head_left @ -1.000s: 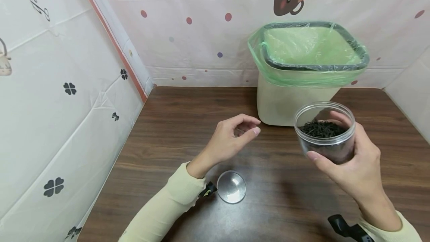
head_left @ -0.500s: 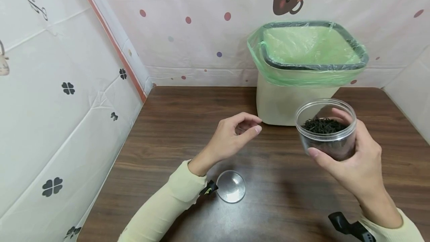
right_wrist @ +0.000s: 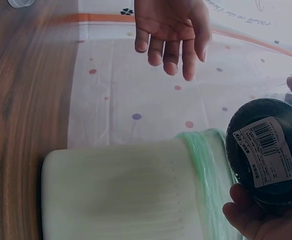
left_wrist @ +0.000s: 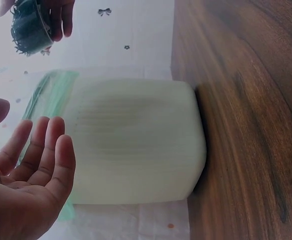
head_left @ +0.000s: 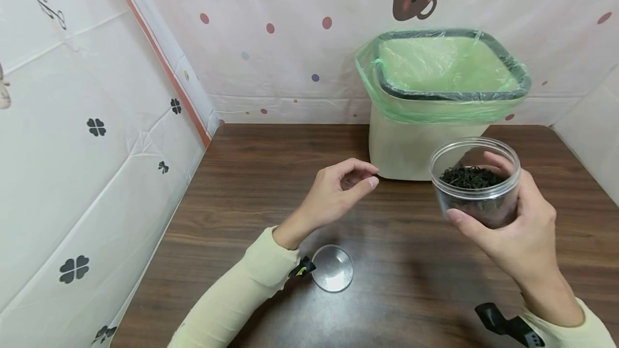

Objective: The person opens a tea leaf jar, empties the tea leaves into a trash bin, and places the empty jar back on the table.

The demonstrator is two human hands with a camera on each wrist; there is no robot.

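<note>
In the head view my right hand (head_left: 524, 235) grips a clear round jar (head_left: 476, 197) by its side, thumb in front and fingers behind. Dark dry leaves (head_left: 471, 177), like loose tea, fill part of it; its mouth is uncovered and tips slightly toward me. The right wrist view shows the underside of the jar (right_wrist: 265, 150) with a white barcode label (right_wrist: 265, 151). My left hand (head_left: 333, 195) hovers over the table with nothing in it, its fingers loosely bent and thumb apart. Below it, a clear round lid (head_left: 332, 268) lies on the table beside the left wrist.
A cream bin (head_left: 411, 146) with a green plastic liner (head_left: 445, 111) over its rim stands at the back right of the brown wooden table (head_left: 232, 176), behind the jar. Printed sheets (head_left: 271, 63) hang behind and along the left side.
My right hand has raised the jar slightly and shifted it a little to the right. The left hand has barely moved, and the lid lies where it was.
</note>
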